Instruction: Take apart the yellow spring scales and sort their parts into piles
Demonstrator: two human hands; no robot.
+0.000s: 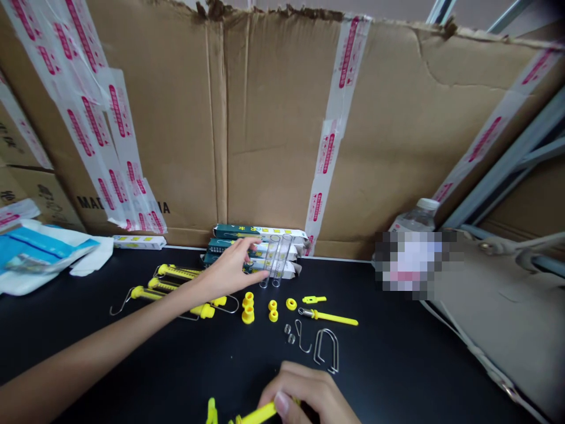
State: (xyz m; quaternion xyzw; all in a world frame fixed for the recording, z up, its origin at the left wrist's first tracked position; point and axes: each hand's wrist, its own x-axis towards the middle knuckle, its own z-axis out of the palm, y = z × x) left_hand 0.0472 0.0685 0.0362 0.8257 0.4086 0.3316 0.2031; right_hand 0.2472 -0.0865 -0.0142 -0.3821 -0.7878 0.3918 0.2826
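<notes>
My left hand (232, 266) reaches to the back of the black table, thumb and fingers apart beside two clear tubes (278, 268). The thumb tip overlaps the nearer tube; I cannot tell whether it touches. At the bottom edge, my right hand (309, 393) is closed on a yellow plastic rod (261, 414), partly cut off by the frame. Another yellow piece (212, 410) shows left of it. Between the hands lie yellow caps (248, 312), small yellow bushings (273, 311), a yellow ring (291, 304), a yellow rod with a spring (333, 318), a wire hook (302, 338) and bent wire handles (327, 348).
Assembled yellow spring scales (152, 292) lie left, partly under my left forearm. Stacked small boxes (260, 231) stand behind the tubes against a cardboard wall (273, 129). A plastic bottle (417, 219) and a beige bag (498, 318) are right. Plastic packaging (39, 250) lies far left.
</notes>
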